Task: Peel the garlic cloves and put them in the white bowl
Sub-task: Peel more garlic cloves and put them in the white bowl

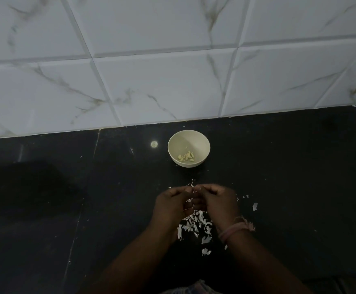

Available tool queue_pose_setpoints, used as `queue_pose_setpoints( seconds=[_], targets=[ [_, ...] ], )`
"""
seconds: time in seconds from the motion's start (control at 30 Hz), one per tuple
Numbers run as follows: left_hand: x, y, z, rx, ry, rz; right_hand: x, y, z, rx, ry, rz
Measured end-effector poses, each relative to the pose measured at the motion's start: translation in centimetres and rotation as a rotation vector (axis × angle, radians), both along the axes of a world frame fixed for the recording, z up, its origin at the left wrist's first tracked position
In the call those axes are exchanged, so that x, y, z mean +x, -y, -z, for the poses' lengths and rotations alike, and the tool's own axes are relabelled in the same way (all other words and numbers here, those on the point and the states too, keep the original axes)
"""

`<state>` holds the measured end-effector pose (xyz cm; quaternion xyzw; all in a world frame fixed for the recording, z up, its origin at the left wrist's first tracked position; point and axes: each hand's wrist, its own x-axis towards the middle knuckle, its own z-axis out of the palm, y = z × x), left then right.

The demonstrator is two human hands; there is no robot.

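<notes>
Together, left hand (173, 203) and right hand (217, 201) curl fingers (194, 201), pinching something small, too blurred to identify.

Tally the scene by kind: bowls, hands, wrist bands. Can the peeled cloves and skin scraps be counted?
White bowl: 1
Hands: 2, left hand and right hand, fingers curled together over the peel scraps
Wrist band, on the right wrist: 1
Peeled cloves in the bowl: a small cluster, too small to count
Peel scraps on the black counter: too many to count
Total countable: 4
</notes>
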<state>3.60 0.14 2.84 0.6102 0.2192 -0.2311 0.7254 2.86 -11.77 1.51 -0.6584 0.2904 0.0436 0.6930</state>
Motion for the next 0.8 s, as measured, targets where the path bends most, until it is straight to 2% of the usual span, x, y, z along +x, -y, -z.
queue_pose_setpoints(
  seconds=[0.1,0.23,0.3,0.43,0.6,0.8],
  targets=[
    [-0.3,-0.3,0.5,-0.006,0.025,0.026,-0.2,0.2,0.0,0.131,-0.026,0.056],
    [-0.3,-0.6,0.2,-0.111,0.041,-0.033,-0.2,0.4,-0.1,0.293,0.017,0.033],
    [-0.4,-0.8,-0.4,-0.168,0.047,-0.057,-0.3,0.6,-0.5,0.311,0.043,-0.007],
    [-0.9,-0.9,-1.3,-0.224,0.125,-0.039,-0.5,1.1,-1.5,0.208,0.112,-0.065],
    [-1.2,-0.5,-1.7,-0.283,0.186,-0.12,-0.8,0.9,-3.0,0.12,0.208,-0.096],
    [-1.2,-0.2,-2.3,-0.307,0.297,-0.152,-1.0,0.3,-4.8,-0.198,0.37,-0.143]
  ],
)
